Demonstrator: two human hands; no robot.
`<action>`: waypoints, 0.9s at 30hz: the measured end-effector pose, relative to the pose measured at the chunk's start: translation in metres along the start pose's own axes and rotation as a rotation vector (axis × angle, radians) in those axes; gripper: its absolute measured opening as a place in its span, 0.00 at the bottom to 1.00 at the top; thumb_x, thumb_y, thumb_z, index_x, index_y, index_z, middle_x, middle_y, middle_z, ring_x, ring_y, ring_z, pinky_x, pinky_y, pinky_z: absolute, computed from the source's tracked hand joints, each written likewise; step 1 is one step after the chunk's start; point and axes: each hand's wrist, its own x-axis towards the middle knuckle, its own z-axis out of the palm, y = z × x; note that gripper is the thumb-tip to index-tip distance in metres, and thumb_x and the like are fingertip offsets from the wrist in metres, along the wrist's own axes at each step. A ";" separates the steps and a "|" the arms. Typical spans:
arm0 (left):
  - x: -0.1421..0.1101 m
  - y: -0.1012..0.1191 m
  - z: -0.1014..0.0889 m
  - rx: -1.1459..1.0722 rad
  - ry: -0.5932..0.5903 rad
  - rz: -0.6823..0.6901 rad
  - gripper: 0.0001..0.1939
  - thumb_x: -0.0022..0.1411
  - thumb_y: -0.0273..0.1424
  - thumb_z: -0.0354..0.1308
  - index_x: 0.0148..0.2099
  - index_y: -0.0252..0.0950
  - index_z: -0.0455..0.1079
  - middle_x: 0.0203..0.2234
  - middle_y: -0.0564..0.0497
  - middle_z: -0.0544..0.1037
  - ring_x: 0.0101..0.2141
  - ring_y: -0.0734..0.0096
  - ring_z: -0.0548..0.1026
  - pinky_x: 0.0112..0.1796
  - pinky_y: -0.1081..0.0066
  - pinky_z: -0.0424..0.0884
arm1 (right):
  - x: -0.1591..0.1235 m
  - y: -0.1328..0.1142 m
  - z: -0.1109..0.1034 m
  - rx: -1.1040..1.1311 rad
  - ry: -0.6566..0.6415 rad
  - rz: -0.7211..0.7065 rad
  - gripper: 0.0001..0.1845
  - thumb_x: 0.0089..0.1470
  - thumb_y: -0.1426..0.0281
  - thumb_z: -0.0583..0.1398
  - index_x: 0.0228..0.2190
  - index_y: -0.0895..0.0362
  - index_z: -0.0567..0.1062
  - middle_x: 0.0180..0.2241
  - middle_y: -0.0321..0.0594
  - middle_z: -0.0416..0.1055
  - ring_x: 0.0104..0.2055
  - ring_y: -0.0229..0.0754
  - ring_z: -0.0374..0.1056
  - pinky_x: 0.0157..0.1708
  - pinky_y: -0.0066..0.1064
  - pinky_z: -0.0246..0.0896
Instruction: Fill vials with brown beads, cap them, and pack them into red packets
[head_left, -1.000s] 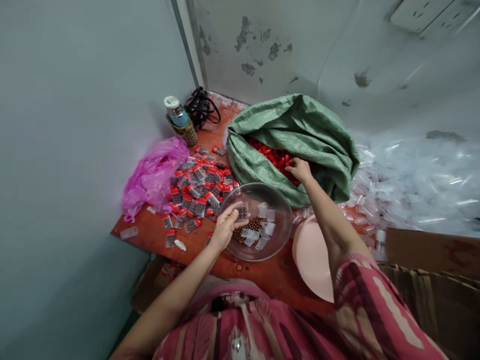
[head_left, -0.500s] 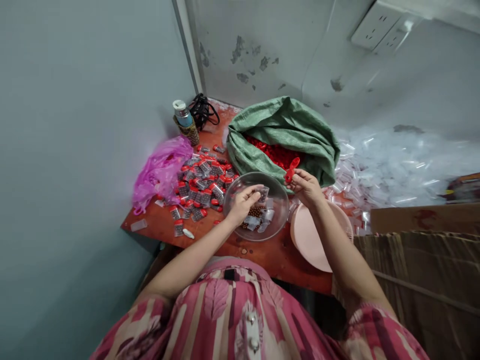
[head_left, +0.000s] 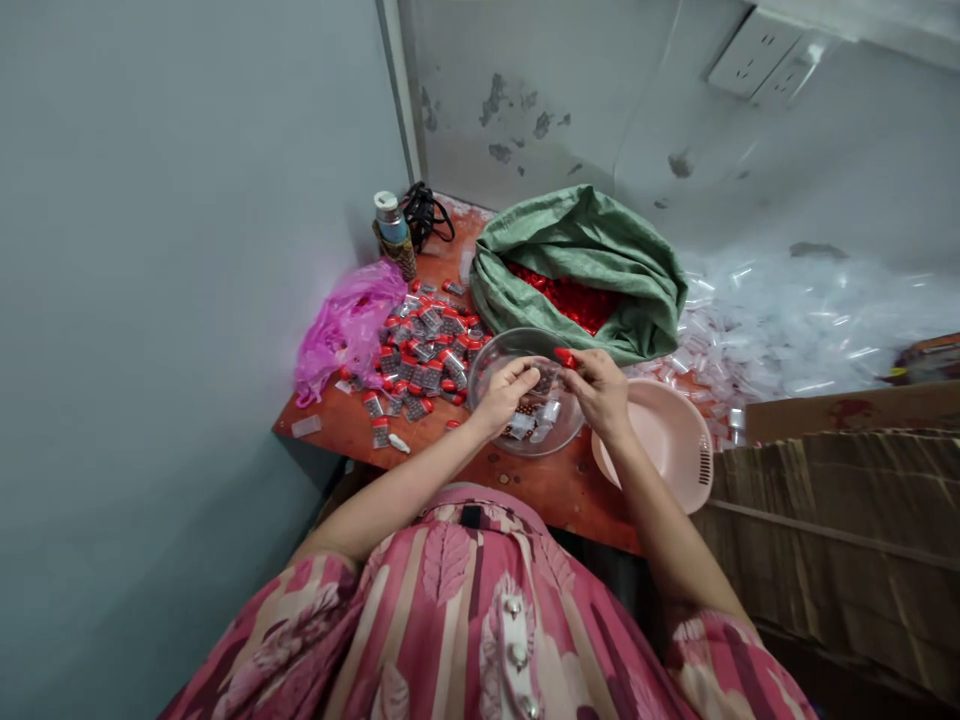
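Over a clear round bowl [head_left: 491,352], my left hand [head_left: 508,395] pinches a small clear plastic container [head_left: 546,374] with dark beads showing through it. My right hand [head_left: 600,395] is close beside it, its fingers closed on a red plastic cap [head_left: 565,357]. I cannot tell whether the cap touches the container. Inside the bowl lie brown beads [head_left: 527,410] and several clear containers [head_left: 541,425]. To the left spreads a pile of filled containers with red caps [head_left: 431,372]. Behind the bowl a green cloth sack [head_left: 592,220] gapes around a mass of red caps [head_left: 562,295].
A pink basin [head_left: 660,430] stands under my right forearm. Clear containers are heaped [head_left: 817,330] along the right. A pink plastic bag [head_left: 349,330], a bottle [head_left: 390,218] and a black cable [head_left: 426,212] sit at the left. Cardboard [head_left: 840,520] is stacked at the right front.
My right hand has brought the red cap down and left from in front of the sack to the container in my left hand. The view has shifted slightly.
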 end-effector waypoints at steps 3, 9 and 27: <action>-0.001 -0.002 -0.003 -0.001 0.047 0.000 0.21 0.49 0.40 0.62 0.44 0.34 0.68 0.36 0.49 0.76 0.33 0.70 0.75 0.35 0.68 0.73 | -0.014 -0.016 0.006 -0.174 -0.011 -0.162 0.18 0.55 0.69 0.53 0.47 0.50 0.71 0.41 0.44 0.69 0.43 0.44 0.67 0.43 0.37 0.64; -0.006 -0.003 -0.007 0.056 0.039 0.011 0.21 0.48 0.39 0.63 0.43 0.33 0.69 0.36 0.49 0.77 0.32 0.70 0.74 0.35 0.69 0.73 | -0.022 -0.019 -0.002 -0.079 -0.127 -0.119 0.16 0.54 0.65 0.56 0.45 0.53 0.72 0.42 0.42 0.73 0.41 0.44 0.70 0.43 0.36 0.66; -0.011 0.007 0.000 0.849 -0.033 0.362 0.13 0.56 0.30 0.54 0.44 0.36 0.72 0.38 0.50 0.79 0.38 0.70 0.75 0.42 0.72 0.69 | -0.018 -0.031 -0.034 -0.134 -0.059 -0.333 0.13 0.55 0.67 0.56 0.43 0.54 0.72 0.33 0.41 0.72 0.34 0.41 0.68 0.35 0.32 0.63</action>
